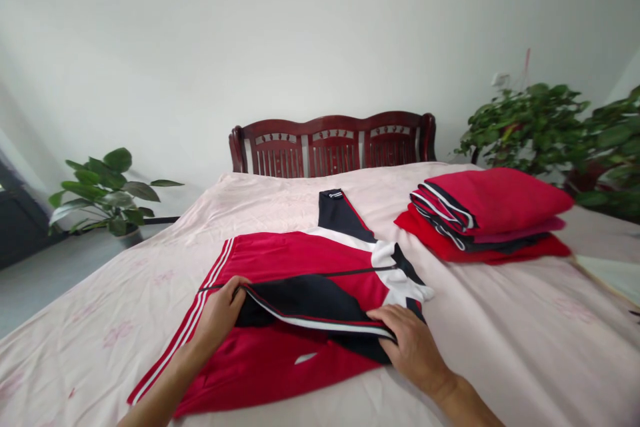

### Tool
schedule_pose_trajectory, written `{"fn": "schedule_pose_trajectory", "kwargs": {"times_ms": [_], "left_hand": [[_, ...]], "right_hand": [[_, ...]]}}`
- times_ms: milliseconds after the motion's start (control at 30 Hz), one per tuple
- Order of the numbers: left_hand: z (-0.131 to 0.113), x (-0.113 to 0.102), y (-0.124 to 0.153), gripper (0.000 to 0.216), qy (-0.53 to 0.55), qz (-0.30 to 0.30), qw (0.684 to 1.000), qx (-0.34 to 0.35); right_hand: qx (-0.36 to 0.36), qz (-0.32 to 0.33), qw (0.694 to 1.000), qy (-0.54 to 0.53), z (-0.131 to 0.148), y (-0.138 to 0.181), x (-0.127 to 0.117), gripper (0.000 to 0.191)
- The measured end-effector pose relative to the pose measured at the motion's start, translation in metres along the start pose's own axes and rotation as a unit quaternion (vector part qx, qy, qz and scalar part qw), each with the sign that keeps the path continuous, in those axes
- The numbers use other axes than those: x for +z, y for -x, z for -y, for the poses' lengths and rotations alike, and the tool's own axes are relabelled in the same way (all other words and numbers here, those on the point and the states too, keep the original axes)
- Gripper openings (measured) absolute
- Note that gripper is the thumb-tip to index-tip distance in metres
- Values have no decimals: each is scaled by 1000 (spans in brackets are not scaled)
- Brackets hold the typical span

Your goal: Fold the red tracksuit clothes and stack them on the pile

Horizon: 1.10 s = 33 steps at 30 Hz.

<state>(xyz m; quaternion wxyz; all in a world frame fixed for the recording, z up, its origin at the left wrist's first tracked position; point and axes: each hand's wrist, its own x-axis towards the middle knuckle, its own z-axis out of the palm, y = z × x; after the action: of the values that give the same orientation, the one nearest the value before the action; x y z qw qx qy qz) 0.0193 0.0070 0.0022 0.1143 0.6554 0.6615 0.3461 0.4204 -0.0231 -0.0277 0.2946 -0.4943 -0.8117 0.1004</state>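
Note:
A red, white and navy tracksuit jacket [300, 253] lies spread on the bed, its striped hem toward the left and its collar toward the right. One navy sleeve stretches away at the far side. The near sleeve is folded across the jacket's front, with a white stripe along its raised edge. My left hand [220, 313] is closed on that sleeve's left end. Near the shoulder, my right hand [413, 347] pinches the same sleeve between thumb and fingers. The fabric between my hands lifts slightly off the jacket.
A stack of folded red and dark clothes [495, 213] sits on the bed's right side. The pink floral bedsheet [540, 340] covers the surface. Beyond it stands a dark wooden bench back [333, 143]. Potted plants stand at left [115, 190] and right [530, 127].

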Motion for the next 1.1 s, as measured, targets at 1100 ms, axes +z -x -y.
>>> {"fn": "schedule_pose_trajectory", "kwargs": {"times_ms": [1100], "left_hand": [[-38,132,-55,44,31,103,990,95]], "right_hand": [[402,43,914,36,-161,-293,22,50]]}}
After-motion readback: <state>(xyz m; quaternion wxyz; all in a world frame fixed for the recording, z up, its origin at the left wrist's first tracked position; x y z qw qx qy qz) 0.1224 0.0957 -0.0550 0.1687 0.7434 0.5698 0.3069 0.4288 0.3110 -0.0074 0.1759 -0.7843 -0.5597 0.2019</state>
